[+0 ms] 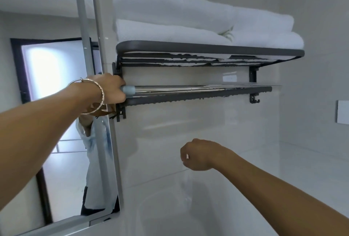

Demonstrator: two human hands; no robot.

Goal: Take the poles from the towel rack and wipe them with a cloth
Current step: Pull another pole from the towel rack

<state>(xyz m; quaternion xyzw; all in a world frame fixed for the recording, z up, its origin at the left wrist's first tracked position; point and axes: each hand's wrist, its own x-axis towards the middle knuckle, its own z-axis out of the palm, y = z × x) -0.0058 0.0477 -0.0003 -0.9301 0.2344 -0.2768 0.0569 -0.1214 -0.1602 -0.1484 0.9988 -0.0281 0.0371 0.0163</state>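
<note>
A dark metal towel rack [207, 48] is fixed to the tiled wall, with a lower bar [198, 95] under its shelf. Shiny metal poles [179, 89] with a grey-blue end cap [128, 90] lie along that lower bar. My left hand [109, 88], a bangle on its wrist, grips the capped left end of the poles. My right hand [196, 154] hangs below the rack with its fingers curled, holding nothing that I can see. No cloth is in view.
Folded white towels [188, 18] are stacked on the rack's shelf. A mirror [56, 103] with a metal frame stands close to the left of the rack. A small hook [254, 99] hangs under the bar's right end. A white bathtub [188, 207] lies below.
</note>
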